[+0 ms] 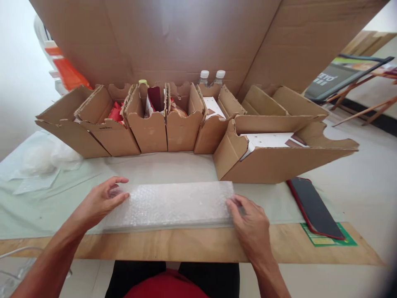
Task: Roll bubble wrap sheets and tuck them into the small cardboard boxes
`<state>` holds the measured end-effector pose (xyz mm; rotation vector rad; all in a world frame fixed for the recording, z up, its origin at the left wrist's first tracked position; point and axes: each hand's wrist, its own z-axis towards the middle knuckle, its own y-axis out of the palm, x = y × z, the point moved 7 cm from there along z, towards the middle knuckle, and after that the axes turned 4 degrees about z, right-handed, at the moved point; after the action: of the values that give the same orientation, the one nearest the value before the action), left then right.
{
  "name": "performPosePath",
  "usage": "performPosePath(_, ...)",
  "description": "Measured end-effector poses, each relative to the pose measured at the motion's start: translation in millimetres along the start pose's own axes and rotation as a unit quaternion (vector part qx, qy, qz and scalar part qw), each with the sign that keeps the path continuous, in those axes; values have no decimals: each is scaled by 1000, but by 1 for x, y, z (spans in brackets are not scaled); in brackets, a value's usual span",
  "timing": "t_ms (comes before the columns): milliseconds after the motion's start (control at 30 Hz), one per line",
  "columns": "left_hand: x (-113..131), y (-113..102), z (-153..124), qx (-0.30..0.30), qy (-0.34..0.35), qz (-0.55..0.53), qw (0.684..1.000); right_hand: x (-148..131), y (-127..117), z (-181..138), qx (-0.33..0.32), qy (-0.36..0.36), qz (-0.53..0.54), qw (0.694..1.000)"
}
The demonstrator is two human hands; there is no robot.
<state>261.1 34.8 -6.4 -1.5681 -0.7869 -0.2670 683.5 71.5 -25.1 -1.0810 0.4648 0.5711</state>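
Observation:
A long flat stack of bubble wrap lies across the table right in front of me. My left hand grips its left end, fingers curled over the edge. At the stack's right end, my right hand pinches the edge with bent fingers. Just behind the wrap stands an open cardboard box with a white sheet inside.
A row of open cardboard boxes with red packets and two bottles lines the back. A dark phone lies on a green card at the right. Crumpled clear plastic sits at the left. A big cardboard sheet leans behind.

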Motion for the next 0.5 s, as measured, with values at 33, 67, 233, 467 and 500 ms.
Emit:
performPosePath(33, -5, -2, 1, 43, 3, 58, 997, -2, 3, 0, -7, -43, -54, 998)
performPosePath(67, -8, -4, -1, 90, 6, 109, 990, -3, 3, 0, -6, -75, -102, 992)
performPosePath(233, 21, -1, -27, 176, 93, 105, 974, -30, -3, 2, 0, -174, -128, 976)
performPosePath(467, 34, 44, -16, 25, 99, 81, 992, -174, 108, -33, -290, -335, 4, 896)
performPosePath(500, 25, 47, -11, 20, 71, 99, 992, -178, 121, -38, -328, -344, 9, 880)
